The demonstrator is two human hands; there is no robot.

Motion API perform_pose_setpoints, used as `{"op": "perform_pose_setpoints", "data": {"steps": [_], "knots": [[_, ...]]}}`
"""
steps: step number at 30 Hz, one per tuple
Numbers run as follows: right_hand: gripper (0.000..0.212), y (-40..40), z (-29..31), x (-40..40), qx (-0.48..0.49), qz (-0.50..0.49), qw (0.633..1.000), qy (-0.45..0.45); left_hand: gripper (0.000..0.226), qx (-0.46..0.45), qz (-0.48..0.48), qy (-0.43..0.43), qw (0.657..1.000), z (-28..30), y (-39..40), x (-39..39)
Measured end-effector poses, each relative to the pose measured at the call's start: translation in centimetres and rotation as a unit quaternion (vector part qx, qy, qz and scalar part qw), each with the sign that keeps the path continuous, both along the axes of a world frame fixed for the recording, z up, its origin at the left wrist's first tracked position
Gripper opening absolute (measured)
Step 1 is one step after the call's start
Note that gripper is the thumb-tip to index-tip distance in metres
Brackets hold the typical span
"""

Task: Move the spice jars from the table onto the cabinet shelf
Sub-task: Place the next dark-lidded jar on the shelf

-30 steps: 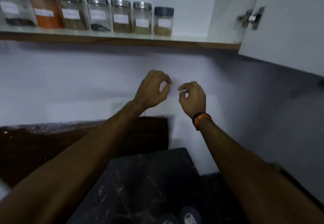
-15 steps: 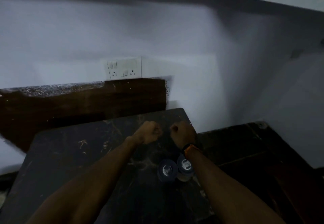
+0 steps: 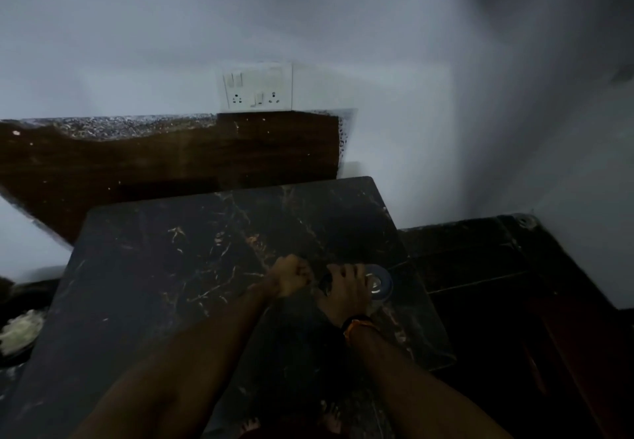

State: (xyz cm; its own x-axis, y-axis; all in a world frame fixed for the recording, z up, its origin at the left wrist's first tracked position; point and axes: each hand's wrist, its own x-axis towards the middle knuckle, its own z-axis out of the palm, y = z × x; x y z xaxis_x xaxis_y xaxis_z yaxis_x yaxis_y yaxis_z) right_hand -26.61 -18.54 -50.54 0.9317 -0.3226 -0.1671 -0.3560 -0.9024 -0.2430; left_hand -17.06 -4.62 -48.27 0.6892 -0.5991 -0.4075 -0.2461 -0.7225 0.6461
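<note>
Both hands down on the dark marble table [image 3: 164,267]; right hand [image 3: 346,292] sits on top of a spice jar [image 3: 379,284], only the jar's dark lid with shiny centre showing past the fingers; looks like a grip forming, can't confirm it's closed; left hand [image 3: 291,277] curled into a fist right beside it, anything inside it is hidden, can't tell; shelf out of view; risks: dim light plus top-only hold, so the lid could slip or come off on the lift; jar near the table's right edge, a nudge could tip it off.
</note>
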Motion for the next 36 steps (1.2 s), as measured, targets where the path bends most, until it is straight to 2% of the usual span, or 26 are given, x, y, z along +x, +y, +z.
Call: {"op": "perform_pose_setpoints", "data": {"steps": [6, 13, 16, 19, 23, 26, 30, 33, 36], "knots": [[0.097, 0.2, -0.6, -0.5, -0.043, 0.014, 0.995, 0.086, 0.021, 0.004, 0.026, 0.028, 0.999, -1.1, 1.3, -1.0], [0.086, 0.5, 0.6, 0.7, -0.057, 0.024, 0.996, 0.072, 0.016, -0.042, 0.105, 0.05, 0.992, -2.1, 2.5, -1.2], [0.089, 0.4, 2.1, 2.0, -0.044, 0.06, 0.996, 0.042, 0.015, -0.082, 0.185, 0.071, 0.977, -2.4, 3.0, -1.3], [0.101, -0.1, 4.5, 4.0, 0.042, 0.081, 0.995, 0.046, 0.018, -0.159, 0.306, 0.131, 0.93, -2.2, 3.1, -1.2], [0.112, -0.6, 8.0, 6.3, 0.222, 0.098, 0.97, 0.011, 0.031, -0.269, 0.428, 0.273, 0.819, -0.7, 3.4, -0.7], [0.115, -0.9, 10.4, 7.3, 0.306, 0.115, 0.945, -0.036, 0.046, -0.329, 0.403, 0.376, 0.767, 0.1, 3.9, 0.0], [0.109, -1.5, 12.9, 8.2, 0.406, 0.142, 0.901, -0.059, 0.058, -0.461, 0.355, 0.475, 0.66, 1.5, 4.3, 0.7], [0.1, -1.8, 14.3, 8.7, 0.483, 0.134, 0.861, -0.087, 0.06, -0.534, 0.321, 0.494, 0.606, 2.8, 4.4, 1.0], [0.088, -2.0, 15.2, 9.3, 0.537, 0.115, 0.829, -0.105, 0.066, -0.588, 0.308, 0.484, 0.57, 4.3, 4.2, 1.3]]}}
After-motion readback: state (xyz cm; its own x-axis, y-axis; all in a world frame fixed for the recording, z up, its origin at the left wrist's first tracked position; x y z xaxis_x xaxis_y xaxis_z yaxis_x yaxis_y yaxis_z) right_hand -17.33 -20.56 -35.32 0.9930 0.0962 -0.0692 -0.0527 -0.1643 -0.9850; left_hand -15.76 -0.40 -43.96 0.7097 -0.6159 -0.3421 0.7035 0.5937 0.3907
